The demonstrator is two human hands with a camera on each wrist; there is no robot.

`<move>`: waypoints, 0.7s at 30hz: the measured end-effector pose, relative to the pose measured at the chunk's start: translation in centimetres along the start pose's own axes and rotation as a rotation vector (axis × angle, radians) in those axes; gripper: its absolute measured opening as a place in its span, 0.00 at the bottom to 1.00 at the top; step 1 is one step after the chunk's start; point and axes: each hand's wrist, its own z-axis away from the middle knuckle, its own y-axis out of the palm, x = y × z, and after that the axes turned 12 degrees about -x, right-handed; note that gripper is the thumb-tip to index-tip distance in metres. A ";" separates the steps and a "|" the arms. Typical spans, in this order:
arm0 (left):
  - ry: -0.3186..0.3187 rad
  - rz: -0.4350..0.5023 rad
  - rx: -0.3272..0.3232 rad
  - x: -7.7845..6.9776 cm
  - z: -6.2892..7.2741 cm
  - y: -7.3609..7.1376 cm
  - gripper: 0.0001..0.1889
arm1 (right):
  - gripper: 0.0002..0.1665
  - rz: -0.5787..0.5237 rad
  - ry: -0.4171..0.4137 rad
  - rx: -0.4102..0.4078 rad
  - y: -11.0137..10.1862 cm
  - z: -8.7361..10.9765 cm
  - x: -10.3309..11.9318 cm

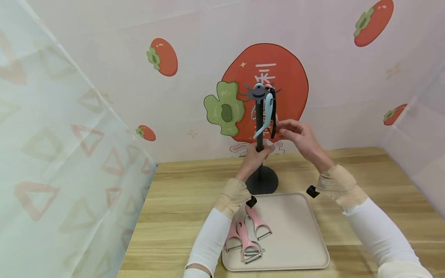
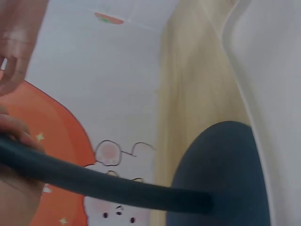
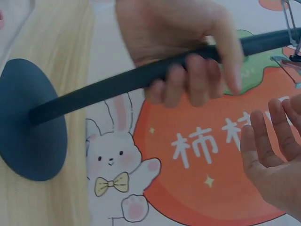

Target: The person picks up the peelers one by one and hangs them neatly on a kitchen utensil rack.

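Note:
A black stand (image 1: pixel 260 154) with a round base rises behind the tray, its top ringed with hooks. My left hand (image 1: pixel 256 157) grips its pole, fingers wrapped round it in the right wrist view. Several peelers hang from the hooks: a light blue peeler (image 1: pixel 268 112) in front, a black peeler (image 1: pixel 273 116) beside it, another light blue one and a pink one partly hidden behind. My right hand (image 1: pixel 301 138) is raised on the right side, thumb and index fingertips right at the lower end of the hanging peelers. I cannot tell whether they pinch one.
A beige tray (image 1: pixel 295 231) lies on the wooden table (image 1: pixel 174 208) in front of the stand. On its left side are several Y-shaped peelers, pink ones and a pale grey peeler (image 1: pixel 251 229). A wall sheet (image 1: pixel 194 116) with printed persimmons stands close behind the stand.

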 end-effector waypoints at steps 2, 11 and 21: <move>0.018 -0.090 -0.028 -0.5 0.2 -0.6 0.12 | 0.13 0.007 -0.013 0.002 0.4 0.3 -0.2; -0.017 -0.214 -0.098 -1.4 2.8 -3.9 0.18 | 0.17 0.003 -0.101 0.065 2.4 1.0 -1.1; -0.115 -0.592 0.013 -1.8 8.2 -6.8 0.18 | 0.23 -0.045 -0.070 0.177 4.5 1.7 -3.0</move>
